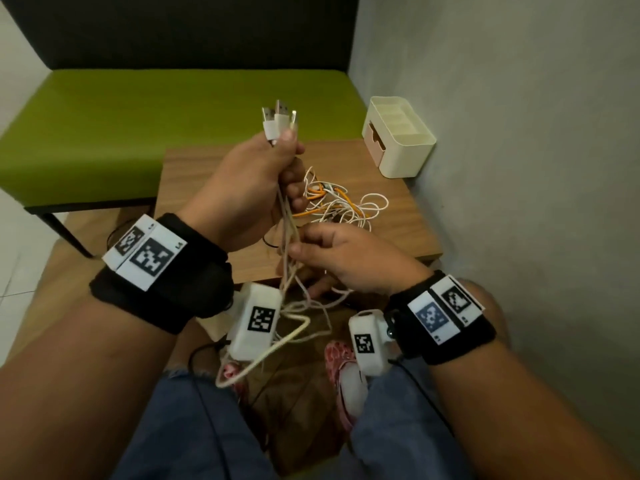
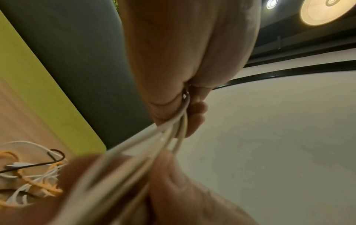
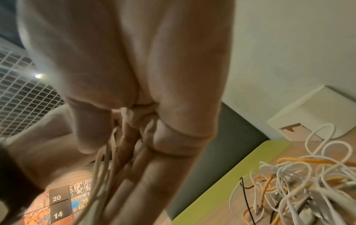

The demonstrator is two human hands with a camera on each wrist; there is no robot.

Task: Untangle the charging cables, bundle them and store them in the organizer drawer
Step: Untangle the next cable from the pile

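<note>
We held a bunch of thin white charging cables (image 1: 289, 237), plugs up, tight in our left grip (image 1: 252, 188). Our right grip (image 1: 341, 258) pinched them just below. Next, we think, comes winding them, then the cream plastic organizer drawer (image 1: 375, 140) beyond our grips on the wooden desk (image 1: 398, 233).

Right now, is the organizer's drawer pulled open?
No, the drawer sits flush in the organizer on the table.

You're sitting in a lounge-like corner, perhaps an office break nook: a green cushioned seat (image 1: 138, 109) with dark backrest, a small wooden bench (image 1: 214, 174) against a grey wall (image 1: 519, 133), round ceiling lamps (image 2: 325, 10) overhead.
</note>
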